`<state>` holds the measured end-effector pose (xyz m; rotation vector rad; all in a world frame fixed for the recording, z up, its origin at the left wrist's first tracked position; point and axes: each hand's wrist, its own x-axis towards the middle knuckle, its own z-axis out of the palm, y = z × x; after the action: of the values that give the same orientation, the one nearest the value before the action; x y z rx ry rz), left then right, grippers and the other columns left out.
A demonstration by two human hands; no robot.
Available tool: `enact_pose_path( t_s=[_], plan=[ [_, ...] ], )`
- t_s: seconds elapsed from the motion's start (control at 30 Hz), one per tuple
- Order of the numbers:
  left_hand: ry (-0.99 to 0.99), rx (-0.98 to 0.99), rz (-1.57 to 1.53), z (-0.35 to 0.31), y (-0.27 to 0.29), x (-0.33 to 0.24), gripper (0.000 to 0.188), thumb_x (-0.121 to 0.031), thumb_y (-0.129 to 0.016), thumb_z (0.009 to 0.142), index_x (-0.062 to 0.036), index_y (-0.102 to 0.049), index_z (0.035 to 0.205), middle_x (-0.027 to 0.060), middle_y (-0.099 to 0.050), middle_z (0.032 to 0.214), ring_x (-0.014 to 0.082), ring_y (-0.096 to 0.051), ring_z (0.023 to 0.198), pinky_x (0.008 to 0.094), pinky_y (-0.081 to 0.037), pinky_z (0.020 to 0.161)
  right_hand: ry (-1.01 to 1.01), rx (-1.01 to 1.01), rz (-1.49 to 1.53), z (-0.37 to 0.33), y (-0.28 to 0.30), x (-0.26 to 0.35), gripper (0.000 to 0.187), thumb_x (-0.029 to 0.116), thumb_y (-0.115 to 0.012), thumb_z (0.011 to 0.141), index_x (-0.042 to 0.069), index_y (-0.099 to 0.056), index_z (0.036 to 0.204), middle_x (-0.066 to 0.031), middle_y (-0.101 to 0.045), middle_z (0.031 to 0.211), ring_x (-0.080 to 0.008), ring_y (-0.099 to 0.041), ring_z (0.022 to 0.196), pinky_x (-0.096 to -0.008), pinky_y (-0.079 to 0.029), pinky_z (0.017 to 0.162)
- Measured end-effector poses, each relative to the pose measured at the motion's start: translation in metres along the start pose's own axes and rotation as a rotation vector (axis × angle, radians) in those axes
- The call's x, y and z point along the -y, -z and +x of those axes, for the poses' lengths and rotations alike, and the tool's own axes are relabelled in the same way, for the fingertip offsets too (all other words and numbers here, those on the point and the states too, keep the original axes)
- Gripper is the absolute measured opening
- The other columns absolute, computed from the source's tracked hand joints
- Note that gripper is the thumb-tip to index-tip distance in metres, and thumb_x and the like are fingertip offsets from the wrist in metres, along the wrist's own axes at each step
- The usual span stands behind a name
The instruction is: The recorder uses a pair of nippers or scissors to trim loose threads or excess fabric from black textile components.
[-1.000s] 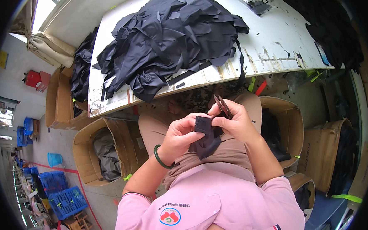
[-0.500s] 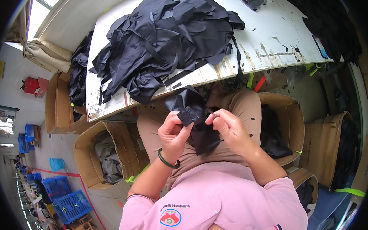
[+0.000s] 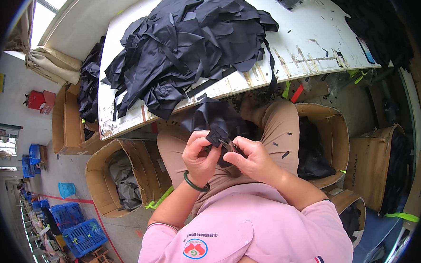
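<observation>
Head view, black fabric (image 3: pixel 212 116), snips (image 3: pixel 231 146) partly hidden

The pink shirt (image 3: pixel 277 223) has dark-edged sleeves (image 3: pixel 156 236) and a round, blue-ringed emblem (image 3: pixel 195 248) — the trousers (image 3: pixel 281 128) are tan — and a dark green bangle (image 3: pixel 190 182) circles the left wrist (image 3: pixel 199 175).

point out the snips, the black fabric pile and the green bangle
Snips (image 3: pixel 229 144): head view, on the metal blades.
Black fabric pile (image 3: pixel 189 44): head view, middle of its top.
Green bangle (image 3: pixel 190 183): head view, on its band.
</observation>
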<state>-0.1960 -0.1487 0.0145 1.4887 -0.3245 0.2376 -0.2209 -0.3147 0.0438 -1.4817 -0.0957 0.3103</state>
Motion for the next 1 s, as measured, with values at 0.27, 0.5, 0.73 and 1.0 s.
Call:
enact_pose_path(
  t_s=[0.27,0.5,0.73,1.0],
  plan=[
    [-0.122,0.038,0.082,-0.001,-0.003,-0.001,0.019,0.011,-0.068,0.074,-0.0012,-0.063,0.087,0.0097,-0.063,0.096,0.0168,-0.061,0.083,0.0247,-0.048,0.07,0.22,-0.11,-0.3,0.002,-0.001,0.006,0.029,0.025,-0.072,0.085,0.003,-0.053,0.081,-0.0059,-0.049,0.064,-0.0123,-0.045,0.055,-0.0272,-0.039,0.051],
    [-0.122,0.05,0.082,0.0,-0.003,-0.004,0.019,0.011,-0.068,0.073,-0.0011,-0.063,0.087,0.0101,-0.064,0.094,0.0176,-0.061,0.082,0.0251,-0.048,0.07,0.2,-0.128,-0.359,0.0,0.002,0.005,0.029,0.026,-0.07,0.087,0.002,-0.055,0.083,-0.0094,-0.052,0.063,-0.0165,-0.048,0.053,-0.0291,-0.041,0.05],
    [-0.11,0.145,0.096,0.001,0.002,-0.003,0.02,0.01,-0.068,0.071,-0.0006,-0.064,0.088,0.0105,-0.065,0.094,0.0182,-0.062,0.083,0.0256,-0.048,0.069,0.232,-0.131,-0.296,0.001,0.002,0.007,0.035,0.031,-0.068,0.088,0.002,-0.052,0.076,-0.0145,-0.053,0.058,-0.0279,-0.051,0.047,-0.0332,-0.04,0.045],
    [0.096,0.302,-0.12,0.011,0.014,-0.006,0.019,0.013,-0.064,0.075,0.0022,-0.065,0.091,0.0108,-0.062,0.098,0.0168,-0.061,0.087,0.0252,-0.048,0.075,0.103,-0.091,-0.225,-0.005,0.019,0.005,0.038,0.033,-0.069,0.087,0.002,-0.051,0.074,-0.0094,-0.048,0.055,-0.0127,-0.04,0.049,-0.0297,-0.036,0.046]
  ],
)
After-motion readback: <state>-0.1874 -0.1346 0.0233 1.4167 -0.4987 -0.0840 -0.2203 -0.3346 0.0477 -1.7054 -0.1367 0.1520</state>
